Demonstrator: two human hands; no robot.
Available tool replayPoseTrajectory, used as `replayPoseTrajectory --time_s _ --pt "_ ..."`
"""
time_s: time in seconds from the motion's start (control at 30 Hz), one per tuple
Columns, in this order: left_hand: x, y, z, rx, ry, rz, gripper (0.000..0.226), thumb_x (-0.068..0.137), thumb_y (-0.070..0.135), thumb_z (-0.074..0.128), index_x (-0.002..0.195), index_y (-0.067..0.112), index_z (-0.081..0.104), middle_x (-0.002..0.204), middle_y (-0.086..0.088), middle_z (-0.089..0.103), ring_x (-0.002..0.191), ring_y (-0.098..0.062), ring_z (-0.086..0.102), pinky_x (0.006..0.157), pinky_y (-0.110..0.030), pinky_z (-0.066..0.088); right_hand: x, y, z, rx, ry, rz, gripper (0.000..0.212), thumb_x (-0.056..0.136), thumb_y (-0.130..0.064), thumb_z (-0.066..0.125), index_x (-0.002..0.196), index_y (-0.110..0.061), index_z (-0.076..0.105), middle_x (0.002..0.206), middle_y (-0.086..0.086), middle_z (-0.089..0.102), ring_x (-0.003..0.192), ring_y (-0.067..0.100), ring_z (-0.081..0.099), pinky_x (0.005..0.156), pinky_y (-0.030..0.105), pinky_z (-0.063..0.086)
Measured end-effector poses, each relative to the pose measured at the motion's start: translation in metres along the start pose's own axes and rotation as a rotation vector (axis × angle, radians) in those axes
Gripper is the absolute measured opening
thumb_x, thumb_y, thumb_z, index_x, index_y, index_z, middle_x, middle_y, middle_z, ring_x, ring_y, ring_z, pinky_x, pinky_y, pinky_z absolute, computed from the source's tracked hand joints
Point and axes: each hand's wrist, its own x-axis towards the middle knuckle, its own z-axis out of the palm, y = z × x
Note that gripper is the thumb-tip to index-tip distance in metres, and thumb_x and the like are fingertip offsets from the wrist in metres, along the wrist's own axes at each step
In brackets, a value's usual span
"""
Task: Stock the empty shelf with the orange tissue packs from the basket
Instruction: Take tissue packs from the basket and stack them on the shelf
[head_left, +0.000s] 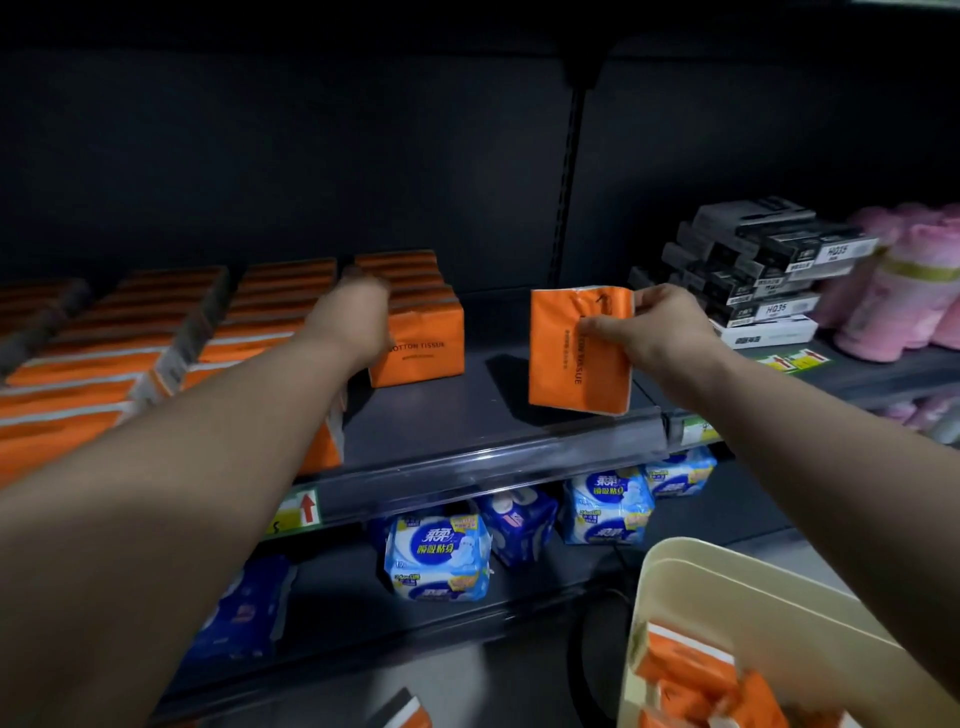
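Nearest, at the lower right, a cream basket (691, 577) is sitting below the shelf (441, 410), with several orange packs (691, 670) lying jumbled inside it. Beneath the shelf, blue and white pads (439, 556) are resting on a lower tier, well clear of both arms.

A clear lip (467, 467) is running along the shelf's front edge, and both forearms are reaching over it. A price tag (306, 509) with a red arrow is showing at the lip's left part.

The right hand (660, 327) is pinching 1 pack (576, 353) by its right edge, thumb on the face and fingers behind; the pack is standing on end, tilted, over the shelf's bare right part. Whether its lower edge is touching the shelf cannot be told.

The left hand (358, 317) is resting against the top left of a stack (421, 332) standing further back on the shelf; it is blurred, so how far it is spread cannot be told. Bare shelf is lying open between the stack and the held pack.

Left of the stack, rows (156, 332) of the same orange packs are filling the shelf. Right of the shelf, past an upright post (574, 171), black boxes (753, 265) and pink rolls (904, 291) are crowding the next bay, just beside the right hand. The dark back wall (311, 156) is closing off the rear.
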Motion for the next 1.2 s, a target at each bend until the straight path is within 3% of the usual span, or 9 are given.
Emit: replayPoseTrajectory --time_s 0.1,0.23,0.4,0.57,0.7,0.87,1.03,1.2 --pt "-0.002 -0.001 0.000 0.060 0.022 -0.006 0.039 0.080 0.025 0.073 0.111 0.007 0.057 0.117 -0.020 0.053 0.102 -0.037 0.058 0.078 -0.040 0.047 -0.001 0.001 0.003 -0.027 -0.013 0.003 0.045 0.065 -0.028 0.085 0.098 -0.015 0.058 0.092 0.001 0.065 0.079 0.016 0.065 0.076 0.034 0.053" --pt "-0.008 0.000 -0.004 0.046 0.021 0.012 0.040 0.081 0.026 0.071 0.114 0.008 0.056 0.118 -0.020 0.053 0.103 -0.038 0.058 0.080 -0.042 0.049 -0.004 0.000 0.009 -0.062 -0.027 -0.013 0.040 0.062 -0.029 0.087 0.087 -0.019 0.057 0.087 -0.001 0.066 0.075 0.012 0.064 0.066 0.028 0.050" --pt "-0.027 -0.006 -0.021 -0.040 0.120 0.011 0.041 0.081 0.029 0.066 0.117 0.012 0.059 0.116 -0.017 0.057 0.105 -0.038 0.057 0.083 -0.042 0.050 -0.010 -0.012 0.020 -0.141 -0.066 -0.092 0.037 0.058 -0.026 0.089 0.078 -0.023 0.058 0.085 0.000 0.068 0.078 0.016 0.066 0.073 0.033 0.055" --pt "-0.060 -0.027 -0.031 -0.074 0.182 -0.082 0.034 0.083 0.037 0.061 0.110 0.015 0.064 0.113 -0.015 0.061 0.106 -0.037 0.057 0.083 -0.042 0.050 -0.021 -0.036 0.043 -0.245 -0.141 -0.263 0.032 0.063 -0.024 0.084 0.084 -0.028 0.061 0.083 -0.010 0.064 0.075 0.007 0.061 0.060 0.021 0.045" --pt "-0.077 -0.046 -0.032 -0.092 0.141 -0.173 0.043 0.084 0.042 0.059 0.120 0.019 0.062 0.124 -0.011 0.060 0.113 -0.033 0.056 0.092 -0.043 0.049 -0.030 -0.050 0.073 -0.361 -0.224 -0.400 0.034 0.066 -0.016 0.080 0.097 -0.023 0.066 0.094 -0.003 0.067 0.084 0.013 0.062 0.076 0.031 0.054" --pt "-0.084 -0.057 -0.028 -0.178 0.107 -0.224 0.043 0.086 0.045 0.058 0.120 0.019 0.062 0.124 -0.007 0.062 0.115 -0.029 0.057 0.094 -0.042 0.048 -0.032 -0.056 0.112 -0.585 -0.313 -0.486 0.049 0.076 -0.018 0.072 0.123 -0.025 0.060 0.120 0.003 0.051 0.108 0.022 0.053 0.090 0.033 0.045" --pt "-0.086 -0.061 -0.027 -0.162 0.118 -0.189 0.043 0.087 0.047 0.054 0.120 0.021 0.063 0.124 -0.006 0.061 0.115 -0.027 0.056 0.094 -0.043 0.048 -0.025 -0.054 0.135 -0.773 -0.313 -0.595 0.048 0.082 -0.020 0.062 0.127 -0.036 0.055 0.130 0.002 0.052 0.119 0.028 0.040 0.100 0.037 0.032" --pt "-0.089 -0.062 -0.027 -0.133 0.127 -0.165 0.044 0.088 0.048 0.050 0.121 0.021 0.062 0.125 -0.005 0.060 0.115 -0.026 0.055 0.094 -0.043 0.047 -0.022 -0.050 0.152 -0.732 -0.278 -0.589 0.045 0.079 -0.016 0.063 0.123 -0.030 0.057 0.124 -0.001 0.059 0.119 0.024 0.041 0.098 0.035 0.031"
